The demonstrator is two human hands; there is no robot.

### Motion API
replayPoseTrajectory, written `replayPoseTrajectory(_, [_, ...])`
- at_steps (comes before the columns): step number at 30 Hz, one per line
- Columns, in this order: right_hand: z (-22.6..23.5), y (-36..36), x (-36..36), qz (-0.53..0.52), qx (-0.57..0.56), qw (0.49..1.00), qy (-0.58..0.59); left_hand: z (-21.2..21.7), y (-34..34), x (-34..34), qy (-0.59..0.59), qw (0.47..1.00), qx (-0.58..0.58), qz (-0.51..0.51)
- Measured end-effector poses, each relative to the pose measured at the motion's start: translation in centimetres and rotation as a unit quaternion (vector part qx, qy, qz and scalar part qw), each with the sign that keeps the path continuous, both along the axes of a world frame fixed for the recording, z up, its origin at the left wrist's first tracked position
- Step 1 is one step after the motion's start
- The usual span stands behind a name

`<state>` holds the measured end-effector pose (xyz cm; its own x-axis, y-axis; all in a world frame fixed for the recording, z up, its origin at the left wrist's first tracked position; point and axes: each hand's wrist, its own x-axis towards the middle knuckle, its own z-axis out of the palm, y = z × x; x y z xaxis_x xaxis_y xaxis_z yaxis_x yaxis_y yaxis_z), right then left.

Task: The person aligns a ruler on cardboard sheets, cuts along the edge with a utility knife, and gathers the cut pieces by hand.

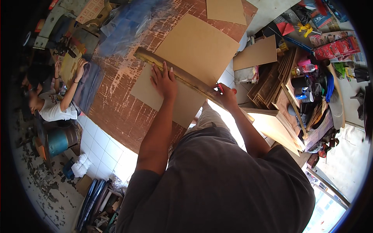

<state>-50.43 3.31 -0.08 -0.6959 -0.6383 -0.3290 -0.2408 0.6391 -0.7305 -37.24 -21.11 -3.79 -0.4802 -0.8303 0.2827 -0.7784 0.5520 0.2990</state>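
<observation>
A long, worn wooden straightedge (188, 77) lies slantwise across a brown board sheet (198, 44) on the table. My left hand (164, 83) rests flat on the straightedge, fingers stretched out and pressing it down. Toward the right end of the bar, my right hand (229, 98) is closed around a small red-handled cutter (220, 89). The cutter's thin tip points up and left, beside the bar and near the sheet's right edge. Board also shows on the near side of the bar, under my left forearm.
The table (116, 101) has a scratched red-brown top. More board (227, 11) lies at its far edge, near crumpled blue plastic (128, 29). At the left sits another person (58, 105) with raised hands. Stacked panels (272, 124) and a cluttered shelf (303, 89) stand right.
</observation>
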Motion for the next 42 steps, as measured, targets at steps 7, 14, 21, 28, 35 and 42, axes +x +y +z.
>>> replayPoseTrajectory(7, [-1.2,-0.5,0.5,-0.049,-0.008,0.998,-0.028,0.2,0.0,-0.1,-0.003,1.000,0.006,-0.002])
replayPoseTrajectory(14, [-1.5,-0.9,0.0,-0.071,0.000,0.997,-0.029,1.4,-0.4,-0.3,0.009,0.999,0.040,-0.022])
replayPoseTrajectory(21, [-0.2,-1.3,-0.3,-0.027,-0.027,0.999,-0.013,3.3,-4.4,0.8,-0.030,0.991,0.054,-0.119])
replayPoseTrajectory(28, [-0.4,-1.2,-0.3,-0.038,-0.003,0.998,-0.044,4.4,-8.3,0.2,-0.050,0.962,0.051,-0.263])
replayPoseTrajectory(35, [-0.4,-1.5,0.0,-0.057,0.013,0.998,-0.033,3.9,-8.8,-0.2,-0.016,0.954,0.133,-0.268])
replayPoseTrajectory(42, [-0.2,-1.6,0.0,-0.068,0.026,0.997,-0.040,3.8,-9.0,-0.7,-0.020,0.953,0.151,-0.262])
